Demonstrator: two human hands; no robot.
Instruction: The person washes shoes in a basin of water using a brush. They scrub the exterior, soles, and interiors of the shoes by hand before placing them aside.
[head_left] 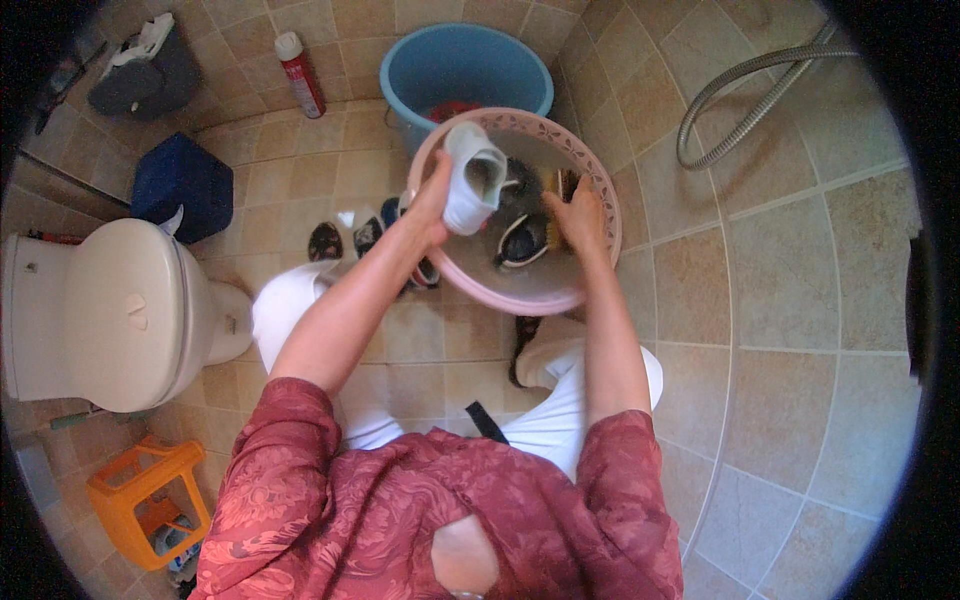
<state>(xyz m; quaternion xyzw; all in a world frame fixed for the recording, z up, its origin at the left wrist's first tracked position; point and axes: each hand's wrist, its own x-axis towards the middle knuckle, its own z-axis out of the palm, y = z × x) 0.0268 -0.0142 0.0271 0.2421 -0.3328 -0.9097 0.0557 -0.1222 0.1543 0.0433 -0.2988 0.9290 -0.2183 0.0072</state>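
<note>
The left hand (pixel 432 205) grips a white shoe (pixel 468 190) over the left side of a pink basin (pixel 492 298); inside, the right hand (pixel 582 215) grips a brush (pixel 553 235) beside a dark shoe (pixel 522 245). A blue bucket (pixel 470 72) contains something red (pixel 452 109).

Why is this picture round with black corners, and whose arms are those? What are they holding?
No robot here: those are a person's own bare arms. One fisheye camera, worn on the head, looks down and sees very wide, so everything bends. The left hand holds a white shoe over a pink basin. The right hand seems to grip a yellowish brush beside a dark shoe in the basin. Other shoes lie on the tiled floor, near a blue bucket.
</note>
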